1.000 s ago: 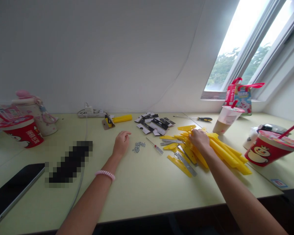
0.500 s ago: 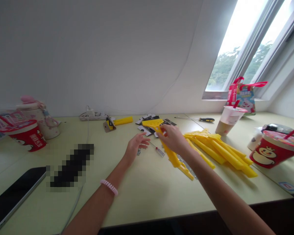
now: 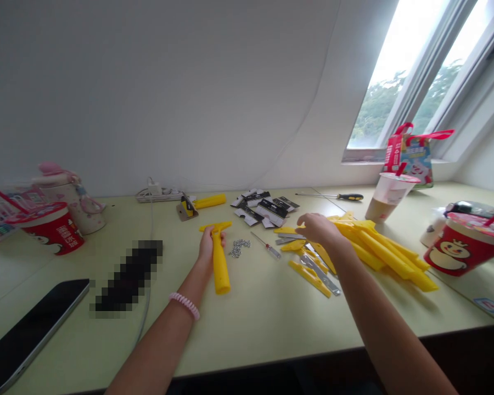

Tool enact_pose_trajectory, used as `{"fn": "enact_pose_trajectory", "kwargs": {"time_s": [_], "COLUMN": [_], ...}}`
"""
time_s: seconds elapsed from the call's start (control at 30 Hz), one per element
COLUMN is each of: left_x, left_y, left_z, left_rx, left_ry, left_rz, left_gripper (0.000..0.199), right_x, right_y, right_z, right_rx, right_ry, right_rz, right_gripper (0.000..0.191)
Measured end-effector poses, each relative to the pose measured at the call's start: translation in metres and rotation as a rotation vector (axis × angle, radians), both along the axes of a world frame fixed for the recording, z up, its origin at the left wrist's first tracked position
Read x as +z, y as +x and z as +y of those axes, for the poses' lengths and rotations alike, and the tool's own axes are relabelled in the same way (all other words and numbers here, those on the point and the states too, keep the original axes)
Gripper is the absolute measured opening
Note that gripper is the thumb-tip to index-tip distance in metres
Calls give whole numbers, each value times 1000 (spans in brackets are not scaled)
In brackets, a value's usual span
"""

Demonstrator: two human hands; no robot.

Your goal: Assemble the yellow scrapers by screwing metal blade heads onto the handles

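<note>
Room: a sloped white ceiling and a bright skylight window [image 3: 411, 71] rise behind a pale green desk [image 3: 251, 323].

Left hand: the left hand [image 3: 208, 248] grips a yellow plastic scraper [image 3: 221, 271] near the middle of the desk, toward the far side of the bare area.

Left fingers: the fingers [image 3: 221, 237] sit close together and wrap the neck just below the wide head.

Scraper position: the head lies crosswise at the far end and the long handle points back toward the person; I cannot tell whether its end touches the desk.

Grip: holding at the neck looks steady and keeps the head just clear of the small metal screws [image 3: 239, 248] beside it.

Right hand: the right hand [image 3: 319, 227] hangs over the near edge of a pile of yellow scrapers [image 3: 387, 255].

Right fingers: the fingers [image 3: 302, 220] curve downward, slightly spread; I cannot tell whether they pinch anything.

Nearby: steel blades [image 3: 319, 274] lie just below the right hand, with a small red-handled screwdriver [image 3: 267, 245] between both hands.

Far edge: black-and-white card packets [image 3: 265, 211], a power strip [image 3: 158, 196] and a larger screwdriver [image 3: 349, 196] lie along the back of the desk.

Right corner: a red paper cup [image 3: 463, 245] stands near the edge.
</note>
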State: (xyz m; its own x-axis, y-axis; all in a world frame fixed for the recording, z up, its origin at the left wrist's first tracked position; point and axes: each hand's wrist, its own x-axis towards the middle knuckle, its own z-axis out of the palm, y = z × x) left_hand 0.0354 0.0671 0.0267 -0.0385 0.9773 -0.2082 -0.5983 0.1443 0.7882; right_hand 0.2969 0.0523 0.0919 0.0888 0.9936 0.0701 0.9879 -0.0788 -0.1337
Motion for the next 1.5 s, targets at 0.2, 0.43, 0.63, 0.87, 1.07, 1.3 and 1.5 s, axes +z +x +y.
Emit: {"fn": "enact_pose_trajectory", "kwargs": {"time_s": [0.2, 0.43, 0.63, 0.87, 1.07, 1.3, 1.5], "left_x": [-4, -5, -5, -7, -4, -6, -7], "left_y": [8, 9, 9, 10, 13, 18, 19], "left_z": [-3, -3, -2, -4, -3, -3, -3], "left_rx": [-40, -22, -15, -53, -44, -118, -136], "left_ry": [-44, -38, -51, -42, -84, -92, -75], "left_rz": [35, 49, 29, 46, 57, 101, 122], "left_gripper": [19, 18, 18, 20, 20, 26, 24], "right_x": [-41, -57, -50, -14, 0, -27, -55], "right_y": [30, 38, 41, 17, -25, -58, -80], "right_z": [15, 29, 29, 13, 10, 21, 18], "right_rx": [152, 156, 128, 109, 91, 152, 182], "right_ry": [-64, -50, -21, 128, 9, -129, -172], "right_rz": [2, 124, 215, 572, 1175, 1583, 1766], "right_gripper": [20, 15, 11, 12, 18, 12, 15]}}
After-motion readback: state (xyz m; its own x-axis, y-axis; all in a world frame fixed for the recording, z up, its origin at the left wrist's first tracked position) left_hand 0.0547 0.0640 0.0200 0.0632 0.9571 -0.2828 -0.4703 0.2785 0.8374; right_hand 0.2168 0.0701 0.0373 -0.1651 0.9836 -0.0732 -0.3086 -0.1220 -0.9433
